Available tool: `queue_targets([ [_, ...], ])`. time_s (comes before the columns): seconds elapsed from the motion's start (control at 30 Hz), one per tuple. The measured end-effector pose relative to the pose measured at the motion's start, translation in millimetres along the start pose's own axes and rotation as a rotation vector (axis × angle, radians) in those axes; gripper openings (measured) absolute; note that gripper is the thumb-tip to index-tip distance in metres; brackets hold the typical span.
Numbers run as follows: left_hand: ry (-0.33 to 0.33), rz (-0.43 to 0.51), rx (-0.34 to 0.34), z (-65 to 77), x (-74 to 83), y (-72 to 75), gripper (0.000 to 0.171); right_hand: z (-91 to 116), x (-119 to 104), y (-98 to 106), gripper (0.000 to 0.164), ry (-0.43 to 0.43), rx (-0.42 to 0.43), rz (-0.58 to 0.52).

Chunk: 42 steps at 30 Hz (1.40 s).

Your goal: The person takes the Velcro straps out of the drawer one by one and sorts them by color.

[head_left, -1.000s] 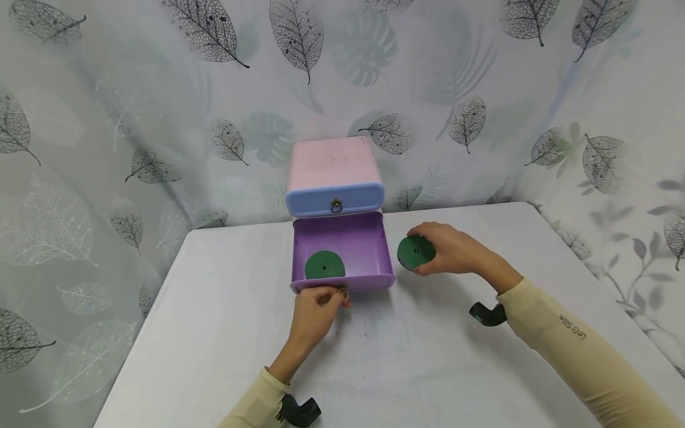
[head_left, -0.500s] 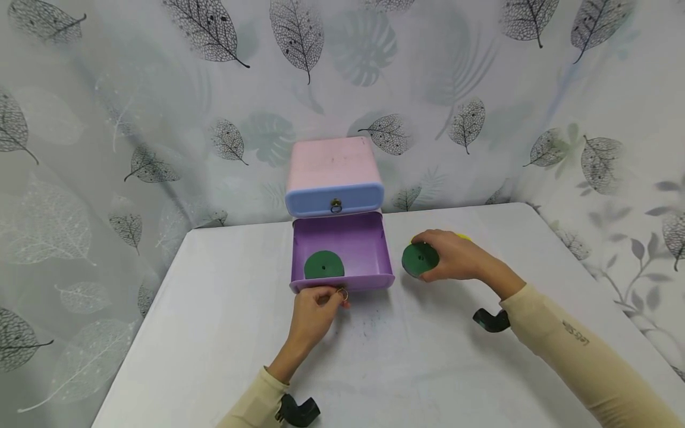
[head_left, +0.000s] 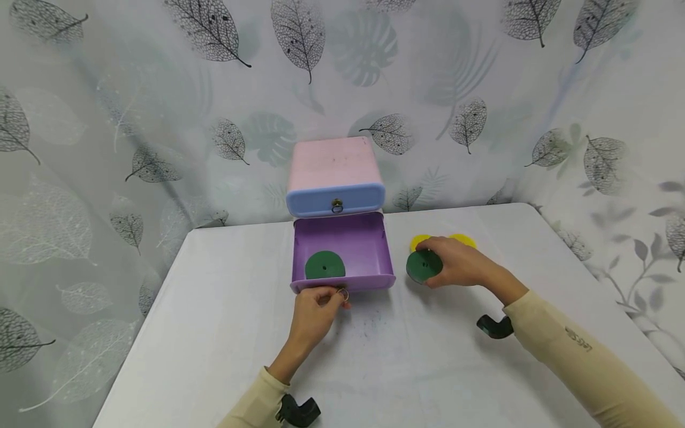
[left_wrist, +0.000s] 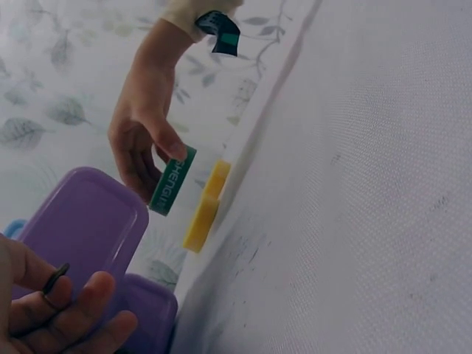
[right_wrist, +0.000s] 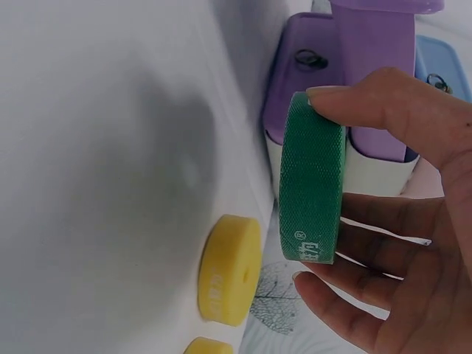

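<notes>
My left hand [head_left: 313, 315] pinches the ring pull [head_left: 343, 294] on the front of a pulled-out purple drawer [head_left: 369, 246]. Inside that drawer, at the front left, lies a green roll of tape [head_left: 324, 265]. My right hand [head_left: 460, 261] holds a second green tape roll [head_left: 424, 266] by its edge, to the right of the drawer and above the table. White lettering runs along its rim in both wrist views. Two yellow tape rolls [right_wrist: 230, 270] sit on the table behind and under the right hand, partly hidden by it in the head view.
The drawer belongs to a small chest with a pink top [head_left: 334, 159] and a blue upper drawer [head_left: 336, 200], standing at the table's back edge. Another purple drawer [right_wrist: 306, 74] below is closed. A white cloth covers the table [head_left: 203, 333]; leaf-patterned curtains surround it.
My right hand has moved slightly right and toward me with the green tape roll, bringing the yellow rolls into sight behind it. The left hand stays on the ring pull.
</notes>
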State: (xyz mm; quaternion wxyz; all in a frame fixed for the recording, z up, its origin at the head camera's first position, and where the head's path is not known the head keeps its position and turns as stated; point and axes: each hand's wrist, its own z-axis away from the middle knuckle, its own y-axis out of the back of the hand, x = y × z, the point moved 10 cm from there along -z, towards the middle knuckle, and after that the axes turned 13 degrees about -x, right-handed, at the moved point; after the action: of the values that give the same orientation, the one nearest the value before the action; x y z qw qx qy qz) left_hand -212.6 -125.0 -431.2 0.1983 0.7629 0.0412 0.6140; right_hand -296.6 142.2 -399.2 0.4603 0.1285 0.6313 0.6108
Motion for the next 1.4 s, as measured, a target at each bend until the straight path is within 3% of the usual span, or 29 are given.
queue_targets([
  [0.37, 0.005, 0.040, 0.004, 1.2, -3.9, 0.0, 0.020, 5.9, 14.1, -10.9, 0.068, -0.041, -0.026, -0.010],
  [0.97, 0.003, -0.030, -0.007, 0.1, 0.4, 0.3, 0.023, 5.2, 25.2, -27.5, 0.071, -0.075, -0.079, -0.054],
  [1.4, 0.003, -0.024, -0.006, -0.2, 1.6, 1.3, 0.023, 4.7, 29.7, -35.6, 0.072, -0.076, -0.105, -0.037],
])
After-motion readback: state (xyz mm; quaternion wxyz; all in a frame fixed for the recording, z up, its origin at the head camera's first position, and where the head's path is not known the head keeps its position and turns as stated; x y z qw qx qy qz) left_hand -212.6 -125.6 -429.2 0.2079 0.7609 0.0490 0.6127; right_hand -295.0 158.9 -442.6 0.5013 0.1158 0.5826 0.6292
